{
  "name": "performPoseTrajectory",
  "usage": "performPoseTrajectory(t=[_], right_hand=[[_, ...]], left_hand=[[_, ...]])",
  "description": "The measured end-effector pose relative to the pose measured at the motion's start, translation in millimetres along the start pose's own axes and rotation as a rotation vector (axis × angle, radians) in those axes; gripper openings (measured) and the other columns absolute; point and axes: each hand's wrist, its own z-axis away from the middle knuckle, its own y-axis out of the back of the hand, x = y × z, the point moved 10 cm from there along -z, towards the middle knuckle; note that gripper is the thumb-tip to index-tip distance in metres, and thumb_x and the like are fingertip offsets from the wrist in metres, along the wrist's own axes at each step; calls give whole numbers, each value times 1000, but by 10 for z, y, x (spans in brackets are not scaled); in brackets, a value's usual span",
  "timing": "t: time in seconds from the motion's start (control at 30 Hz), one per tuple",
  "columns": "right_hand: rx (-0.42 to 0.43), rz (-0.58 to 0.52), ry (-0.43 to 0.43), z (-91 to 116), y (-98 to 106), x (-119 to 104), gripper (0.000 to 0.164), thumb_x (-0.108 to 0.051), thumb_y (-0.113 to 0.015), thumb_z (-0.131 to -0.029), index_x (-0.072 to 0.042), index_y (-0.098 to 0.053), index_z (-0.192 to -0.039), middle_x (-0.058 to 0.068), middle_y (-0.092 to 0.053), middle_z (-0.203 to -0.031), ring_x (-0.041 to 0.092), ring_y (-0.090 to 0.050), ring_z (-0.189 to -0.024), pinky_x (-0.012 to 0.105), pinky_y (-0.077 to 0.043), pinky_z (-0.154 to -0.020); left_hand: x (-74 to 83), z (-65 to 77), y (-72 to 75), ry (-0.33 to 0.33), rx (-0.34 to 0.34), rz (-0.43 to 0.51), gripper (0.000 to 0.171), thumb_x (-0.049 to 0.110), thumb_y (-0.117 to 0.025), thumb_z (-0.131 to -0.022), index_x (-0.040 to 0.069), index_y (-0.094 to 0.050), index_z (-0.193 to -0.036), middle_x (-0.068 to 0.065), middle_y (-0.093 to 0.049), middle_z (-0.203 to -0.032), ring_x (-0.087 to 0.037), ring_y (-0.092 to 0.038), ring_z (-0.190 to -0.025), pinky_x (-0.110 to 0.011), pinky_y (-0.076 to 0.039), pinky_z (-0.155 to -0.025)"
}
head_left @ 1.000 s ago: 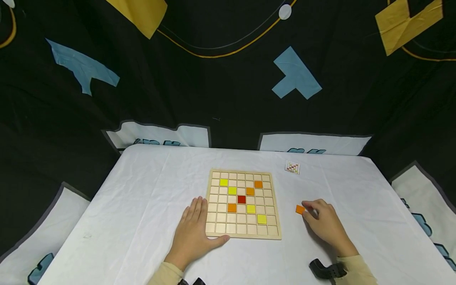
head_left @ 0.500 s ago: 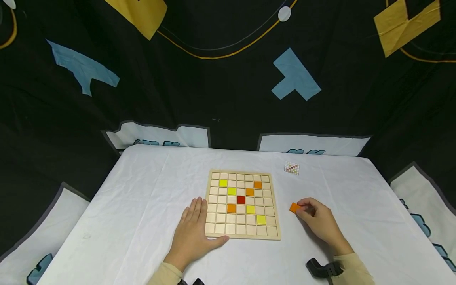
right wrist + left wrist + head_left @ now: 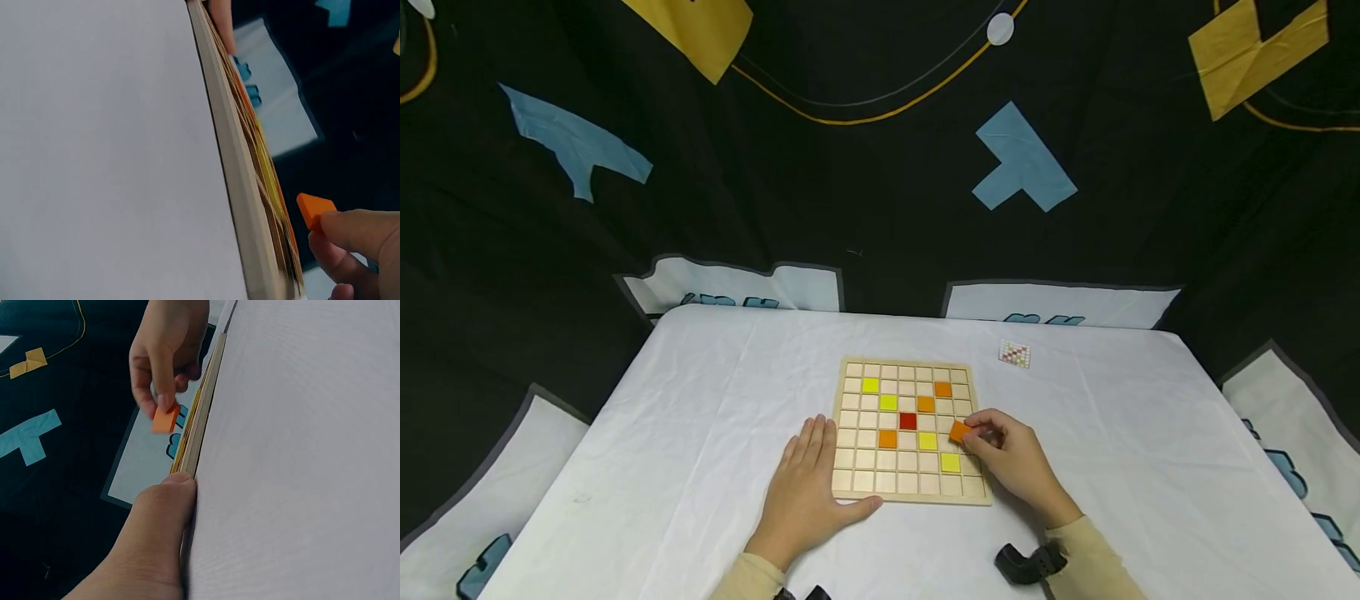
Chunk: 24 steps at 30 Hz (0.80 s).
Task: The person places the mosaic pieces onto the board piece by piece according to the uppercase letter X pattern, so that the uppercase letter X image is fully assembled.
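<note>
A square wooden grid board (image 3: pixel 865 498) lies on the white table, its cells filled with pale squares and several coloured ones. A red tile (image 3: pixel 907 421) sits near its middle, with orange and yellow tiles in diagonal lines around it. Along the board's left edge rests my left hand (image 3: pixel 805 492), fingers straight and thumb at the near edge. My right hand (image 3: pixel 1011 454) pinches an orange tile (image 3: pixel 958 431) between thumb and fingers, above the right part of the board. In the right wrist view that orange tile (image 3: pixel 314 209) is held raised off the board.
A small card (image 3: pixel 1015 353) with a printed coloured grid lies beyond the board, to its right. Black cloth (image 3: pixel 880 192) with blue and yellow shapes hangs behind the table (image 3: pixel 700 400). A black device (image 3: pixel 1030 563) is worn at the right wrist.
My right hand has carried the orange tile leftward, from the bare table to over the board's right side. The left hand and the board have stayed in place.
</note>
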Motion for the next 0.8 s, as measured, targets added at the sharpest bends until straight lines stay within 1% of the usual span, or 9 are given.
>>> performPoseTrajectory(t=[0.1,0.23,0.37,0.5,0.63,0.8], right_hand=[[-51,-30,17,-34,-160,-123,14,-16,-74,-90,-20,-71,-102,-4,-67,-85,13,-51,-68,20,-42,-57],[-131,-65,62,-62,-392,-314,13,-17,-76,-88,-23,-71,-100,-6,-68,-84,12,-52,-67,20,-43,-58],[-186,-42,118,-72,-597,-495,12,-21,-76,-88,-23,-72,-99,-11,-68,-85,11,-53,-71,20,-44,-62],[-209,9,169,-73,-759,-631,11,-22,-76,-89,-23,-73,-99,-15,-68,-85,9,-55,-79,21,-44,-69],[-229,36,221,-64,-893,-741,9,-20,-75,-89,-21,-73,-98,-15,-68,-83,8,-57,-85,22,-45,-77],[-238,72,266,-54,-1007,-826,6,-18,-75,-88,-20,-74,-94,-16,-67,-80,8,-53,-81,22,-43,-74]], left_hand=[[4,-3,-1,0,0,1,126,85,-59,-71,-3,-25,-155,-18,-22,-164,-33,-18,-154,-49,-19,-125],[2,-7,-8,4,-3,-7,127,86,-58,-71,-3,-25,-155,-18,-22,-164,-33,-18,-154,-48,-18,-125],[1,-3,-4,4,-1,-12,127,86,-58,-71,-2,-25,-155,-18,-21,-164,-32,-18,-154,-48,-18,-125],[7,-2,3,-2,0,-15,126,86,-58,-71,-3,-25,-155,-18,-21,-164,-33,-18,-154,-49,-18,-125],[6,-6,-2,-6,-7,-19,126,86,-57,-72,-3,-24,-155,-19,-21,-164,-32,-18,-154,-49,-19,-125],[-5,-5,-18,-3,-12,-22,126,85,-58,-72,-2,-24,-156,-18,-20,-165,-32,-18,-154,-48,-19,-125]])
